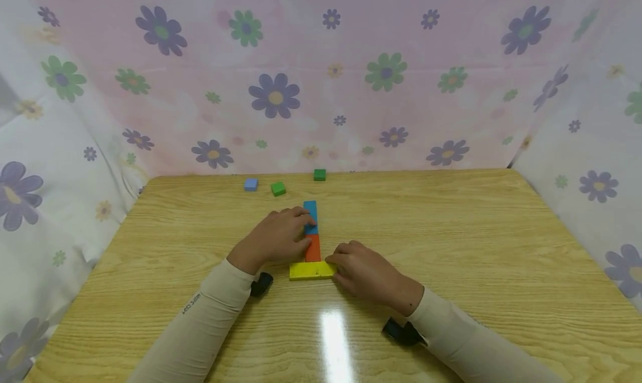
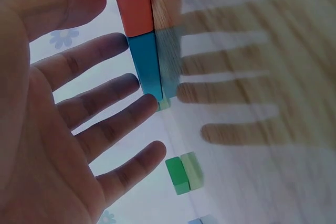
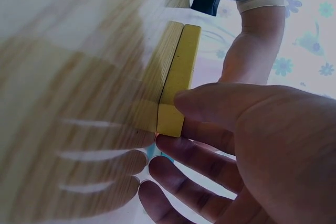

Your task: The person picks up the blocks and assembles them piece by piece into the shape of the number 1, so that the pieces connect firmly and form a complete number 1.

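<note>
Head view shows a wooden table filling the lower half of the frame, with flowered cloth hung behind and at both sides. Near the middle lie three flat blocks in a T shape: a yellow block lies crosswise at the bottom, an orange block runs up from its middle, and a blue block continues the line above.

The left hand comes in from the lower left and lies flat beside the blue and orange blocks, its straight fingers touching their left edges; the left wrist view shows those fingers spread wide, with the tips against the blue block and the orange block above it in that frame.

The right hand comes from the lower right, fingers relaxed, touching the right end of the yellow block. In the right wrist view the thumb rests on the end of the yellow block, with the other fingers loosely extended beneath.

At the table's far edge, upper centre, sit three small cubes, well apart from the hands: a pale blue cube, a green cube and a dark green cube.
</note>
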A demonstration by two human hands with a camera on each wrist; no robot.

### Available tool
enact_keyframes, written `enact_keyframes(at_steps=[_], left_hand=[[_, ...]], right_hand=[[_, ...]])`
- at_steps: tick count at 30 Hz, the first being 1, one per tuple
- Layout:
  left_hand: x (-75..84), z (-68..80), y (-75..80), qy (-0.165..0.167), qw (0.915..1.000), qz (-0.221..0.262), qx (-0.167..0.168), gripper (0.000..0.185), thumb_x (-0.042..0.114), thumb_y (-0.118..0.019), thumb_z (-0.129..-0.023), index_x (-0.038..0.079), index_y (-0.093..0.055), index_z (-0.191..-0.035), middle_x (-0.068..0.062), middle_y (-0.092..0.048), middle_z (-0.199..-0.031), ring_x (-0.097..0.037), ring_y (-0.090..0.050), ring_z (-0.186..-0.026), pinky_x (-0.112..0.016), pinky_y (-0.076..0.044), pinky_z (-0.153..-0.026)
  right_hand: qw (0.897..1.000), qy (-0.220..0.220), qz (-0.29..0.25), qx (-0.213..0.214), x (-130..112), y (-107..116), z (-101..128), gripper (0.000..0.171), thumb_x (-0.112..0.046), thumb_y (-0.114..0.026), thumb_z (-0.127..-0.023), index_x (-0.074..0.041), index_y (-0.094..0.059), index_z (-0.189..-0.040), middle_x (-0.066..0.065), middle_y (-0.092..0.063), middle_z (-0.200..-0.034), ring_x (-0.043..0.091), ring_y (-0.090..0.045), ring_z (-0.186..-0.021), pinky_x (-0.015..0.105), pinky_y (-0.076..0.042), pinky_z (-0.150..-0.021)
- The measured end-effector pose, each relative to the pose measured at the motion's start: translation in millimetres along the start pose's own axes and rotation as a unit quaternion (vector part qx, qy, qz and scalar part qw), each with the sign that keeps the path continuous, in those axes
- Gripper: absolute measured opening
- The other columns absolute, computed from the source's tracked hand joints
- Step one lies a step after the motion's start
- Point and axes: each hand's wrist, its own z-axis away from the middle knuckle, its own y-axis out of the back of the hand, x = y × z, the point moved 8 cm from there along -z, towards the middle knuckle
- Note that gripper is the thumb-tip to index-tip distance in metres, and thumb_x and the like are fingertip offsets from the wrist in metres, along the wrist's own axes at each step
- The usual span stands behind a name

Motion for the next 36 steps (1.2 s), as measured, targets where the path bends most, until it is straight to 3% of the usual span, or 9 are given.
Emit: enact_keyframes(at_steps=[7,18,28,36], left_hand=[[-1.4,0.6,0.1,-0.002,0.9999,-0.002,0.011,0.038,0.034,-0.059,-0.099,0.017,-0.063,-0.132,-0.005,-0.056,-0.140,-0.029,-0.060,-0.121,-0.051,-0.050,-0.098],[-7.4,3.7,-0.5,0.018,0.9994,0.028,-0.004,0.045,0.035,-0.058,-0.100,0.015,-0.056,-0.140,-0.010,-0.048,-0.146,-0.028,-0.060,-0.120,-0.052,-0.046,-0.106],[-9.1,1.9,-0.9,0.022,0.9996,0.016,-0.006,0.047,0.038,-0.056,-0.101,0.014,-0.055,-0.142,-0.008,-0.060,-0.134,-0.025,-0.062,-0.113,-0.046,-0.051,-0.099],[-7.7,0.7,-3.4,0.031,0.9992,0.020,-0.013,0.049,0.039,-0.054,-0.102,0.014,-0.053,-0.144,-0.009,-0.062,-0.135,-0.027,-0.062,-0.119,-0.046,-0.050,-0.102]], right_hand=[[1.000,0.001,0.002,0.005,-1,0,-1,0.027,-0.015,-0.071,-0.091,-0.006,-0.073,-0.117,0.005,-0.069,-0.108,0.019,-0.062,-0.096,0.030,-0.057,-0.080],[1.000,0.001,-0.004,0.005,-2,-1,-3,0.028,-0.014,-0.071,-0.091,-0.006,-0.072,-0.117,0.004,-0.069,-0.108,0.019,-0.061,-0.096,0.030,-0.057,-0.081],[1.000,-0.003,-0.017,-0.003,-1,2,-4,0.031,-0.015,-0.071,-0.091,-0.004,-0.071,-0.120,0.006,-0.069,-0.109,0.019,-0.062,-0.097,0.031,-0.057,-0.081],[0.998,-0.033,-0.059,-0.018,13,3,-3,0.032,-0.016,-0.064,-0.095,-0.003,-0.069,-0.124,0.007,-0.069,-0.116,0.024,-0.063,-0.106,0.040,-0.056,-0.091]])
